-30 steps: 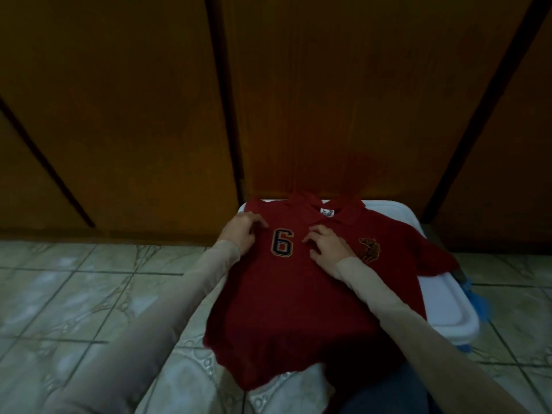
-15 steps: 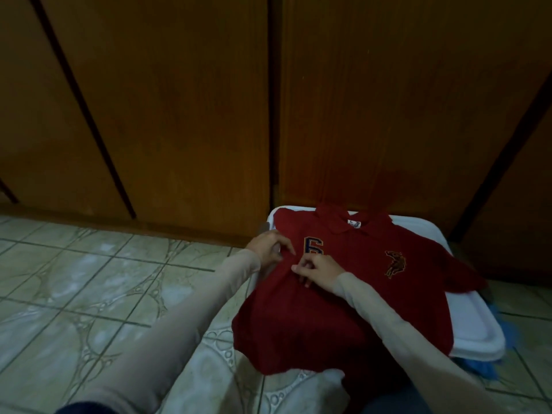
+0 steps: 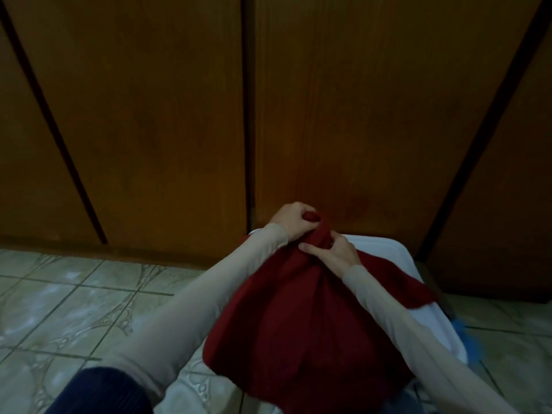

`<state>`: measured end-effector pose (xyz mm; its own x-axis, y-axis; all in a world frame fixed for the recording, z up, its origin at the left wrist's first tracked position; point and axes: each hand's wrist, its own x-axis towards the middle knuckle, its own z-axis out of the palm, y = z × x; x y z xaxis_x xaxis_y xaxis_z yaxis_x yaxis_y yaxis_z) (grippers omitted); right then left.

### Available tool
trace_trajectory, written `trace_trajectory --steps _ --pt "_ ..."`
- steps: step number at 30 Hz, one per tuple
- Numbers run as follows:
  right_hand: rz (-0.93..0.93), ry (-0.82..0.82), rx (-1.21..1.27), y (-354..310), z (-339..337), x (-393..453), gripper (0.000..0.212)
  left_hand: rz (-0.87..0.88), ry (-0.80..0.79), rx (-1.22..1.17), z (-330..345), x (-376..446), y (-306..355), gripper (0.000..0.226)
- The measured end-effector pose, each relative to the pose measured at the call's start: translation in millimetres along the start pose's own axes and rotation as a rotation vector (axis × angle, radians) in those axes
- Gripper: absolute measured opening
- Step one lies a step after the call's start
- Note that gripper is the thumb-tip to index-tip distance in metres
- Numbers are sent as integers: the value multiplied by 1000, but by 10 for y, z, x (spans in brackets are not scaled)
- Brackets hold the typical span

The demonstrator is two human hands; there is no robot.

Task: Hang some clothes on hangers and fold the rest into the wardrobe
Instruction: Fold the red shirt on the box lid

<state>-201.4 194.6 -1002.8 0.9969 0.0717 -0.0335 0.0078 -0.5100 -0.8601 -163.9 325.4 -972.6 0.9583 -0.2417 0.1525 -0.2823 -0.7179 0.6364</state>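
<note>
A dark red polo shirt (image 3: 298, 330) is bunched and lifted over a white plastic lid or box (image 3: 430, 327) on the floor. My left hand (image 3: 294, 219) grips a gathered fold at the shirt's top, fingers curled round the cloth. Just below and right, my right hand (image 3: 334, 252) pinches the same bunched cloth. The shirt's number and emblem are hidden in the folds. Its body hangs down toward me, and one sleeve (image 3: 415, 294) trails to the right over the white lid.
Closed brown wooden wardrobe doors (image 3: 179, 115) fill the view ahead, close behind the white box. Pale patterned floor tiles (image 3: 74, 300) spread to the left. Something blue (image 3: 469, 345) shows at the box's right side.
The shirt lay flat with both hands on its chest. Now both hands have gathered the cloth and raised its top, and the camera has moved closer.
</note>
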Motion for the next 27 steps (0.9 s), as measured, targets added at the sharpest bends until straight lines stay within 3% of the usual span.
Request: trace_trajectory --steps 3,7,13,15,19,21,27 --pt "-49 48 -2 -118 -234 42 50 -1 33 40 -117 131 225 11" --pt "-114 150 127 -277 -570 84 46 2 195 96 -335 290 542 34" --pt "-404 297 55 -547 -973 58 16 1 421 203 -694 537 1108 50" --pt "-399 356 -9 -642 -1037 60 17 18 467 267 -827 590 1314 50" --pt "-307 573 -258 -838 -1115 63 48 34 534 353 -1034 633 1687 44" --pt "-244 645 -327 -923 -1149 79 53 58 538 345 -1084 638 1822 44" --pt "-214 746 -488 -998 -1266 121 32 117 542 341 -1121 627 1925 43"
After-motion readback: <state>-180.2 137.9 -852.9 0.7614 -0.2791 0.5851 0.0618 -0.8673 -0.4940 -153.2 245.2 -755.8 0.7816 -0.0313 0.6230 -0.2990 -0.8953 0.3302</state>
